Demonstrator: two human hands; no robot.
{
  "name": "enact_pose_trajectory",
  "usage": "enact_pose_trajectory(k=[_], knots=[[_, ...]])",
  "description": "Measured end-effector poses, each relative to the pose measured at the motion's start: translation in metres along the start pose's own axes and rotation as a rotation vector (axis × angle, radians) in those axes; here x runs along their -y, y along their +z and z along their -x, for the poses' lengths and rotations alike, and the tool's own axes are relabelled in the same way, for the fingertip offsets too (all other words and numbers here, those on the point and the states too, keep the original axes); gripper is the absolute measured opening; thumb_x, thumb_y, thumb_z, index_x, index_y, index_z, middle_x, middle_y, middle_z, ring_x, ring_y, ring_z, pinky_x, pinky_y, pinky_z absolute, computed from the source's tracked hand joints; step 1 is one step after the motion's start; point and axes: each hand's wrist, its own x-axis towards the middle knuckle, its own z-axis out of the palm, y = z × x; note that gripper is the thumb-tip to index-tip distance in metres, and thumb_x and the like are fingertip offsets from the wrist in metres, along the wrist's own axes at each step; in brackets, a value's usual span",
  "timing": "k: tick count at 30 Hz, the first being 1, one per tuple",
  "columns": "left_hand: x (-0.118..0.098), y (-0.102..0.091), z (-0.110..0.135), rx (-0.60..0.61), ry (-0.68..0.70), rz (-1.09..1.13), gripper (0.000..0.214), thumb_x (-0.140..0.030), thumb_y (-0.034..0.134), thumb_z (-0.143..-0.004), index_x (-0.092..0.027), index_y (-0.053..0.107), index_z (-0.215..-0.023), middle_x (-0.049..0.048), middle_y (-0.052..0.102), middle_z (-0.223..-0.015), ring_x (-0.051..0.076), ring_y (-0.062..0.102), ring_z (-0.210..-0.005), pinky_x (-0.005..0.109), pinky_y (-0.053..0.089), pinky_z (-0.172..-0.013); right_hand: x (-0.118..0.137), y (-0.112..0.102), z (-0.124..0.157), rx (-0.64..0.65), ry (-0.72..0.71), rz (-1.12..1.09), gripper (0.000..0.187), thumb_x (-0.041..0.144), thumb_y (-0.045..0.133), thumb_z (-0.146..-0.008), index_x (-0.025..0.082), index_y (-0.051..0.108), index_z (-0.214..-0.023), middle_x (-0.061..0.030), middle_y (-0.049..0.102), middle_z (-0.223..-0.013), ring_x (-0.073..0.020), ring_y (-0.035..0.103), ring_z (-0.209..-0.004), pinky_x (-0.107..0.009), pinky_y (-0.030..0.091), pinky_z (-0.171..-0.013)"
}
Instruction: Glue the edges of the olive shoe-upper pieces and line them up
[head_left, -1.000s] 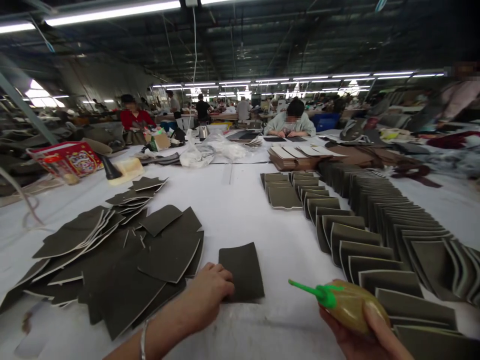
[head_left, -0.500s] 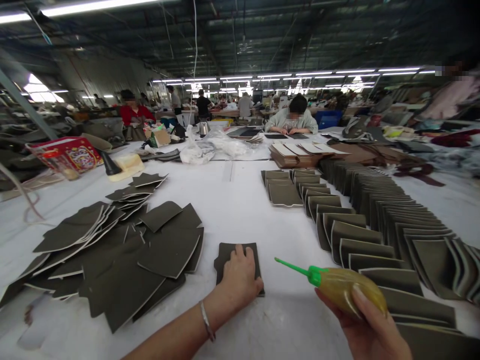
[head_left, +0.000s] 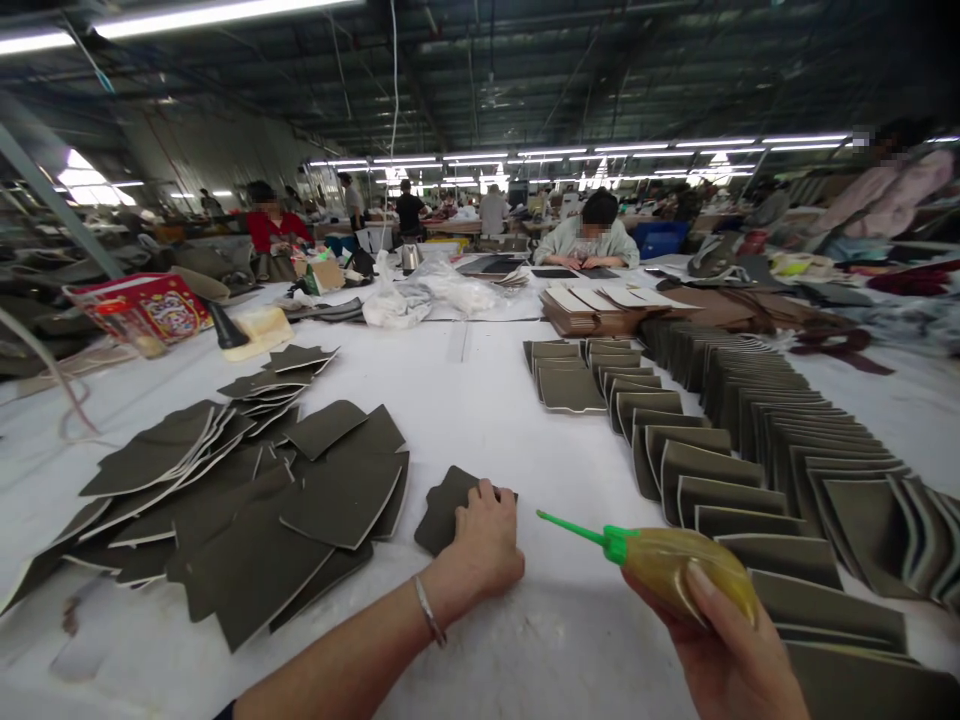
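My left hand [head_left: 484,545] lies on a small dark olive cut piece [head_left: 442,510] on the white table [head_left: 465,400], its fingers curled over the piece's right part and hiding it. Just left of it lies a loose heap of dark cut pieces [head_left: 247,500] with pale edges. My right hand [head_left: 731,650] grips a yellowish glue bottle [head_left: 686,580] with a green nozzle [head_left: 574,528] that points left towards the small piece, a short gap away.
Rows of overlapped olive pieces [head_left: 735,440] run along the right side. Brown stacks [head_left: 600,310], plastic bags [head_left: 420,295] and a red box [head_left: 142,310] lie farther back. A seated person [head_left: 589,240] works at the far end; others stand beyond.
My left hand slid from the small piece's left edge onto it and pushed or folded it, so it looks shorter now. The bottle moved left and up a little.
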Motion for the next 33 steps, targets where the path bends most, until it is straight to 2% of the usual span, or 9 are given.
enact_pose_trajectory(k=[3,6,10,13,16,20,24,27,33], knots=[[0.009,0.0,0.008,-0.001,0.058,-0.027,0.051,-0.012,0.058,-0.065,-0.012,0.05,-0.115,0.0188,0.046,-0.121,0.032,0.048,-0.108,0.043,0.049,-0.083,-0.002,-0.005,0.001,-0.001,-0.003,0.046,0.059,0.04,0.081,-0.062,0.025,0.061,-0.115,-0.0045,0.066,-0.106,-0.0261,0.062,-0.097,-0.032,0.056,-0.08],[0.017,-0.001,0.013,-0.004,0.051,-0.057,0.047,-0.013,0.058,-0.067,-0.006,0.053,-0.114,0.0215,0.048,-0.117,0.031,0.049,-0.107,0.04,0.049,-0.083,-0.006,-0.01,-0.001,0.034,-0.012,0.095,0.058,0.04,0.081,-0.064,0.026,0.059,-0.117,-0.0037,0.065,-0.106,-0.0246,0.061,-0.097,-0.029,0.055,-0.08],[0.021,-0.002,0.01,-0.013,0.1,-0.127,0.043,-0.009,0.054,-0.07,-0.001,0.056,-0.112,0.0236,0.052,-0.112,0.03,0.055,-0.1,0.038,0.05,-0.079,-0.01,-0.007,-0.005,0.078,-0.059,0.136,0.058,0.039,0.082,-0.064,0.026,0.058,-0.116,-0.0031,0.064,-0.106,-0.0221,0.06,-0.094,-0.025,0.055,-0.077],[0.028,-0.005,0.006,-0.002,0.146,-0.129,0.032,-0.006,0.048,-0.073,-0.005,0.062,-0.101,0.0212,0.057,-0.106,0.028,0.06,-0.091,0.038,0.051,-0.077,-0.01,0.002,-0.008,0.095,-0.13,0.254,0.06,0.042,0.081,-0.065,0.025,0.056,-0.118,-0.0032,0.063,-0.103,-0.0222,0.06,-0.092,-0.025,0.054,-0.073],[0.038,-0.013,0.002,0.009,0.192,-0.107,0.029,-0.01,0.043,-0.078,-0.011,0.065,-0.097,0.0171,0.061,-0.1,0.027,0.063,-0.086,0.039,0.05,-0.077,-0.01,0.015,-0.007,0.125,-0.222,0.412,0.057,0.048,0.077,-0.067,0.025,0.055,-0.114,-0.0037,0.061,-0.104,-0.0243,0.058,-0.091,-0.03,0.052,-0.072],[0.051,-0.022,-0.002,0.034,0.276,-0.055,0.039,-0.016,0.04,-0.081,-0.021,0.065,-0.112,0.0121,0.068,-0.095,0.027,0.065,-0.089,0.038,0.05,-0.079,-0.015,0.03,-0.004,0.185,-0.31,0.615,0.055,0.054,0.072,-0.071,0.025,0.052,-0.114,-0.0042,0.058,-0.108,-0.0271,0.056,-0.096,-0.039,0.045,-0.084],[0.055,-0.021,-0.006,0.052,0.302,0.014,0.047,-0.02,0.04,-0.083,-0.025,0.059,-0.125,0.0107,0.07,-0.101,0.027,0.066,-0.092,0.038,0.049,-0.082,-0.024,0.038,-0.011,0.253,-0.406,0.812,0.054,0.055,0.069,-0.073,0.025,0.051,-0.114,-0.005,0.058,-0.111,-0.028,0.056,-0.099,-0.042,0.042,-0.088],[0.056,-0.019,-0.008,0.053,0.288,0.021,0.053,-0.015,0.041,-0.079,-0.026,0.057,-0.129,0.01,0.07,-0.105,0.027,0.066,-0.093,0.037,0.049,-0.082,-0.03,0.04,-0.019,0.3,-0.485,0.924,0.053,0.054,0.068,-0.075,0.024,0.051,-0.115,-0.006,0.059,-0.112,-0.028,0.057,-0.1,-0.041,0.044,-0.088],[0.054,-0.019,-0.006,0.045,0.297,0.033,0.055,-0.014,0.041,-0.077,-0.025,0.057,-0.129,0.012,0.07,-0.105,0.029,0.065,-0.094,0.04,0.05,-0.081,-0.033,0.041,-0.022,0.268,-0.613,1.042,0.053,0.055,0.066,-0.076,0.024,0.051,-0.117,-0.0063,0.06,-0.112,-0.0282,0.059,-0.098,-0.041,0.046,-0.088]])
